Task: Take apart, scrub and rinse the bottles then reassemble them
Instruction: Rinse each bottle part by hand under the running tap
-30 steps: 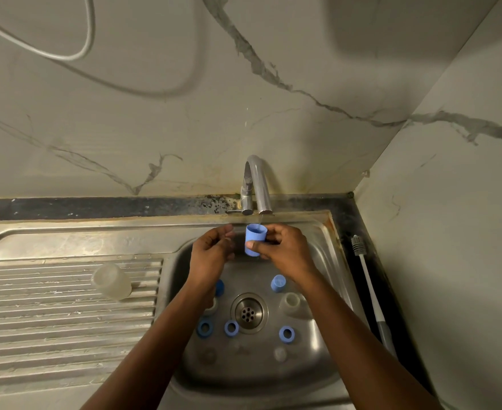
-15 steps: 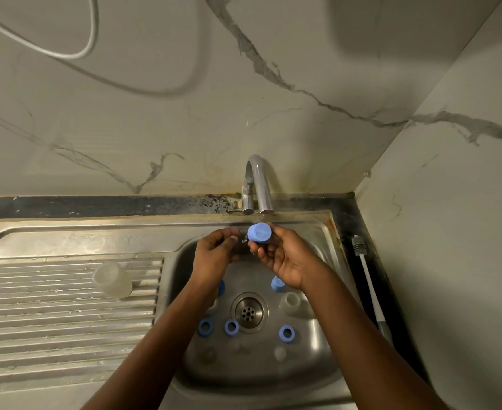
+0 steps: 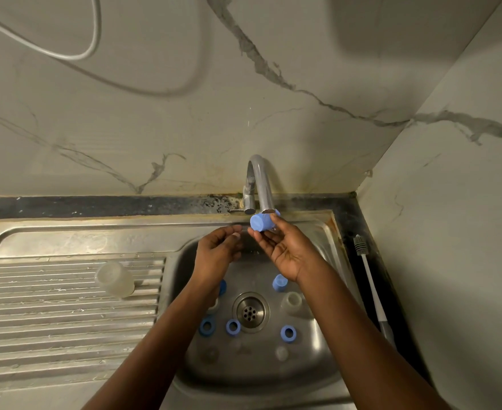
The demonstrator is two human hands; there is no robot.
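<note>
We hold the blue cap [image 3: 261, 222] directly beneath the faucet [image 3: 260, 184] spout, at the 12 o'clock edge of the sink basin [image 3: 318, 365], pinched in the fingertips of the upturned right hand [image 3: 285, 250]. The left hand [image 3: 218, 253] hovers just beside it at 9 o'clock, fingers loosely curled, holding nothing. Around the drain [image 3: 251, 312] lie blue rings [image 3: 233, 327] at 4, 7 and 8 o'clock, a second cap [image 3: 279, 283] at 1 o'clock and a clear bottle [image 3: 292, 301] at 3 o'clock; a brush [image 3: 371, 282] rests on the counter [image 3: 392, 285] farther out.
</note>
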